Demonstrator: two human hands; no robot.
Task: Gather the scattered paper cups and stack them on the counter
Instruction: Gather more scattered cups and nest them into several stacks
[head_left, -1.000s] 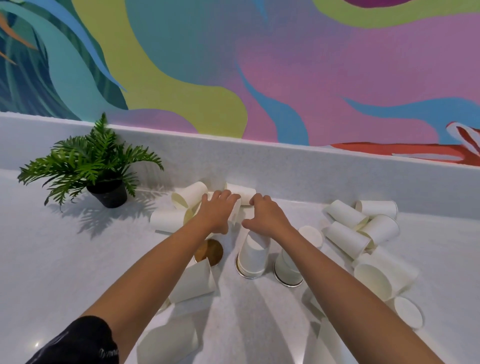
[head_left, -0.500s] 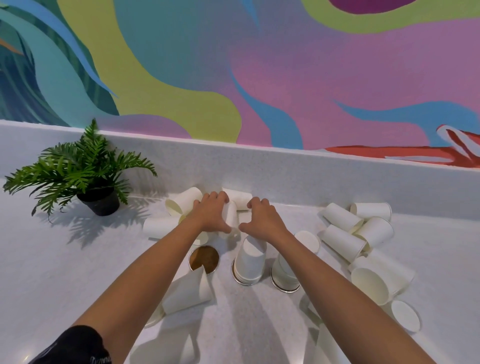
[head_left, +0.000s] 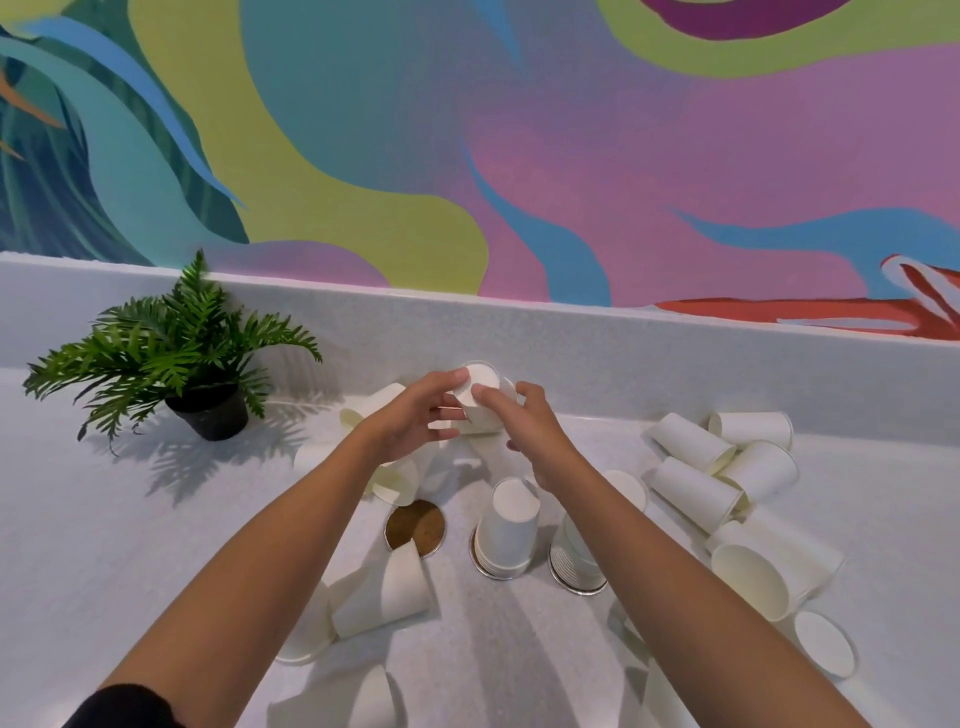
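Both hands hold white paper cups (head_left: 479, 397) lifted above the counter (head_left: 104, 545) near the back ledge. My left hand (head_left: 410, 423) grips them from the left, my right hand (head_left: 530, 431) from the right; it looks like two cups nested, base up. Below the hands stand two upside-down stacks of cups: one (head_left: 506, 530) in the middle and another (head_left: 576, 556) partly behind my right forearm. Several loose cups lie on their sides at the right (head_left: 727, 467), at the front left (head_left: 382, 592) and behind my left wrist (head_left: 363, 405).
A small potted fern (head_left: 171, 353) stands at the back left. A round metal-rimmed hole with a brown inside (head_left: 415, 527) sits in the counter left of the stacks. A low white ledge (head_left: 623, 353) and a painted wall close off the back.
Both hands were pressed on lying cups near the ledge; now they have lifted cups off the counter and hold them together between the hands.
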